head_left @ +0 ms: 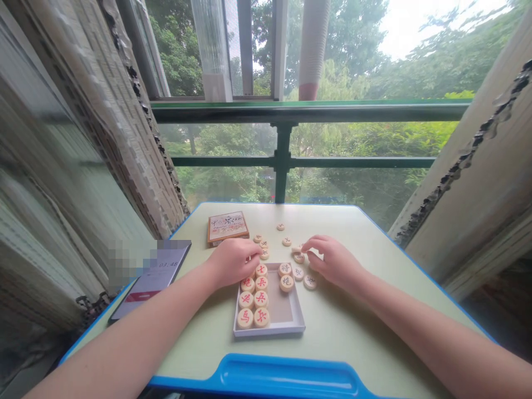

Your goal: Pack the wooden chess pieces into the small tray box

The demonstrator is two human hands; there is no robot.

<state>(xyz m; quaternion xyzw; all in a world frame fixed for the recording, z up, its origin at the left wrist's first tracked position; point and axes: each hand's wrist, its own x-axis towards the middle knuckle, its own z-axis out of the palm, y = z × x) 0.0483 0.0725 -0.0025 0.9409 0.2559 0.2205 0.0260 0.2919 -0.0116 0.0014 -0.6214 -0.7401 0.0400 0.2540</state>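
My left hand (pixel 233 261) is closed, its bent fingers over the far left corner of a shallow white box tray (pixel 286 331). A Chinese chess piece (pixel 265 254) lies right at its fingertips; whether anything is pinched there is hidden. In the tray, red-marked pieces (pixel 261 300) stand in two columns on the left, and two dark-marked pieces (pixel 286 284) sit at the far right. My right hand (pixel 334 259) reaches in beyond the tray's right side, its fingers on a pale piece (pixel 296 249) tilted above another piece (pixel 299 258).
Loose pieces (pixel 310 282) are scattered right of and beyond the tray. The printed box lid (pixel 228 227) lies at the back left. A phone (pixel 152 280) rests by the table's left edge. A blue trough (pixel 288 378) runs along the front edge; curtains (pixel 137 138) hang at the sides.
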